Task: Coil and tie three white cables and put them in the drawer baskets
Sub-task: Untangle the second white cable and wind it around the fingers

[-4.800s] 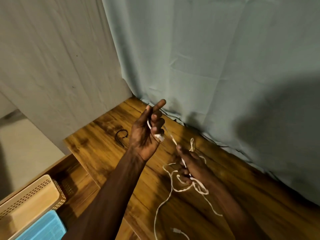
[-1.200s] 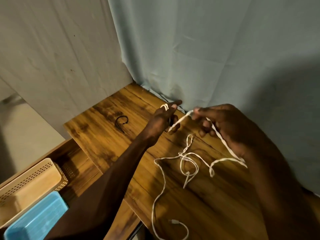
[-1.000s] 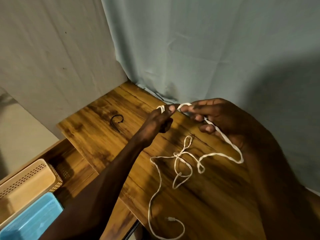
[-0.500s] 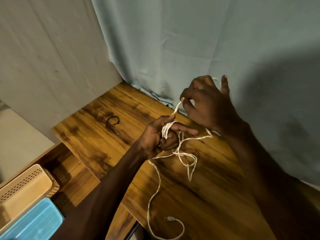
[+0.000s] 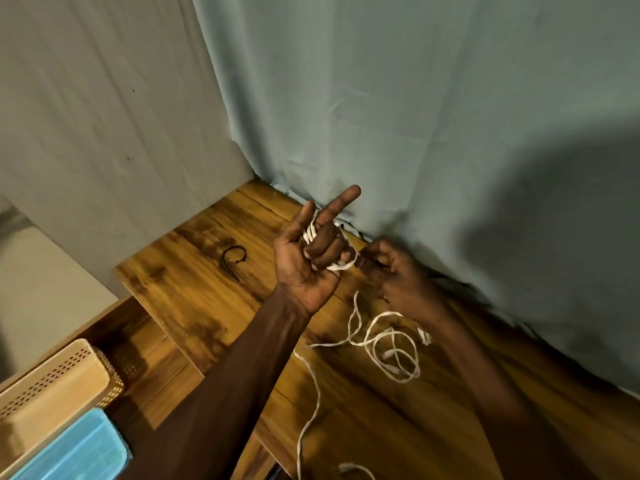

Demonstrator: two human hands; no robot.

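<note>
I'm at home, it seems: a wood-grain worktop (image 5: 194, 306) in a corner, a pale blue curtain (image 5: 415, 116) at twelve o'clock, and plastic storage baskets (image 5: 52, 393) in an open drawer at eight o'clock.

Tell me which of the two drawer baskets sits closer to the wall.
The beige perforated basket; the blue basket lies nearer the camera, beside it.

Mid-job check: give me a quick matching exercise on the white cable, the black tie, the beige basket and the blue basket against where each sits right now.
Things:
1. white cable
2. black tie
3. beige basket
4. blue basket

Places:
A. bottom-left corner, nearest the camera
B. partly wound round the left hand fingers
C. lying loose on the desktop, left of the hands
D. in the drawer, behind the blue one

Pairs: 1-B, 2-C, 3-D, 4-A
</note>
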